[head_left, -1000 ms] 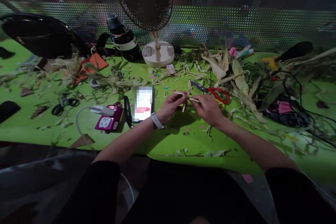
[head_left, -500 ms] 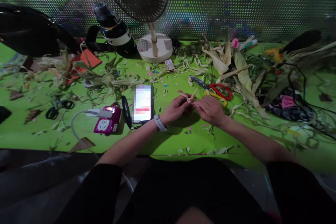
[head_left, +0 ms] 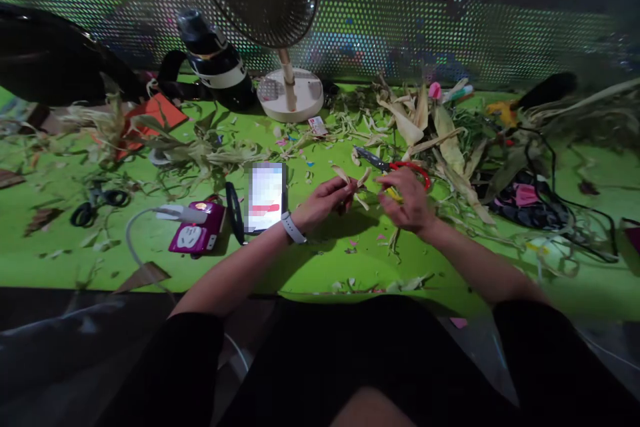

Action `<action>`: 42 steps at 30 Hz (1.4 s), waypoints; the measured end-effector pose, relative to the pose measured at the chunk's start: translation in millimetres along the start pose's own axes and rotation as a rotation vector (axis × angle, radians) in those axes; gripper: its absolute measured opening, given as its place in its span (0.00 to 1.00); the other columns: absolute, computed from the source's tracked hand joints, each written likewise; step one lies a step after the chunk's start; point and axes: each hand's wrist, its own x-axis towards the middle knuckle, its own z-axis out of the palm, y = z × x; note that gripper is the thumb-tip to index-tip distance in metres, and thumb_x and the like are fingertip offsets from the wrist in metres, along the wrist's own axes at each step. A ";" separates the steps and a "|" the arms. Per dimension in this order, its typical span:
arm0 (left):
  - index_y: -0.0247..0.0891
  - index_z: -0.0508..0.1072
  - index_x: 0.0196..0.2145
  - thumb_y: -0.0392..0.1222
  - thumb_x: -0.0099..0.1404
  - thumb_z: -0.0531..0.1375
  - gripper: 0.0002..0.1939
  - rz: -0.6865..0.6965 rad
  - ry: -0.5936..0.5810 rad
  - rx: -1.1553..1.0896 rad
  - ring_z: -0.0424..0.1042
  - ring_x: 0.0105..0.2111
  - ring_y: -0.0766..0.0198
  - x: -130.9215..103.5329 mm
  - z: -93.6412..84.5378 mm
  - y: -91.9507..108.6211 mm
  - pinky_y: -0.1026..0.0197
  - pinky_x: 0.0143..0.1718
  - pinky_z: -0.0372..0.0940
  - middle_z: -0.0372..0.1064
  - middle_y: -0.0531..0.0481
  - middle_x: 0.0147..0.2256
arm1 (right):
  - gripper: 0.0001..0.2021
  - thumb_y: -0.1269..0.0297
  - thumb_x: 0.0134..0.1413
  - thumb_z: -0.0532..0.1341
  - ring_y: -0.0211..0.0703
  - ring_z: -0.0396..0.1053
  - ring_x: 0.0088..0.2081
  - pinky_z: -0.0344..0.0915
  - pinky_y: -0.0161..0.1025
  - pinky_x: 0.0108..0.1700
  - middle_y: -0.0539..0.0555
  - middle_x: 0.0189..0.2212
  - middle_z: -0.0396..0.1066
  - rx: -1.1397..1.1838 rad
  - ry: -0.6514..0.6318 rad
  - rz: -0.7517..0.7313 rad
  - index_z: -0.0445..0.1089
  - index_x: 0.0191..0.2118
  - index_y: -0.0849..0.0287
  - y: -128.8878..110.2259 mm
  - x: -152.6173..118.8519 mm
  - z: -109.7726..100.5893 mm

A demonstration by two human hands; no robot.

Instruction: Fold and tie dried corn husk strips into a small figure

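My left hand pinches a small bundle of dried corn husk strips just above the green table. A white watch sits on that wrist. My right hand hovers a little to the right of the husk piece, fingers spread, over the red-handled scissors and a yellow object under them. It holds nothing that I can see. A phone with a lit screen lies left of my left hand.
A table fan stands at the back centre, a dark bottle left of it. Corn husks are piled at the right with black cables. A purple power adapter and black scissors lie left.
My right hand let go of the husk piece and moved right, toward the red scissors. My left hand kept the husk piece. The view shifted slightly left.
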 end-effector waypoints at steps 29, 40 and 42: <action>0.36 0.70 0.34 0.54 0.57 0.61 0.17 0.006 0.059 0.098 0.62 0.22 0.71 -0.4 6.1 -0.8 0.66 0.26 0.59 0.64 0.55 0.23 | 0.06 0.67 0.60 0.57 0.42 0.68 0.33 0.66 0.39 0.34 0.55 0.30 0.71 0.160 -0.101 -0.031 0.70 0.39 0.59 4.1 4.2 11.9; 0.36 0.73 0.37 0.56 0.62 0.55 0.20 0.205 0.030 0.344 0.67 0.39 0.65 -5.7 11.9 -0.9 0.62 0.44 0.62 0.69 0.49 0.35 | 0.05 0.65 0.56 0.59 0.45 0.64 0.32 0.60 0.42 0.34 0.55 0.29 0.71 -0.117 0.012 -0.206 0.67 0.37 0.59 -7.7 -0.8 10.6; 0.36 0.73 0.40 0.56 0.63 0.55 0.20 0.214 -0.008 0.332 0.68 0.42 0.63 -5.5 11.6 -3.0 0.61 0.47 0.62 0.71 0.47 0.38 | 0.03 0.66 0.56 0.58 0.44 0.64 0.31 0.59 0.42 0.35 0.54 0.28 0.71 -0.075 0.019 -0.161 0.67 0.36 0.58 -10.8 0.0 9.5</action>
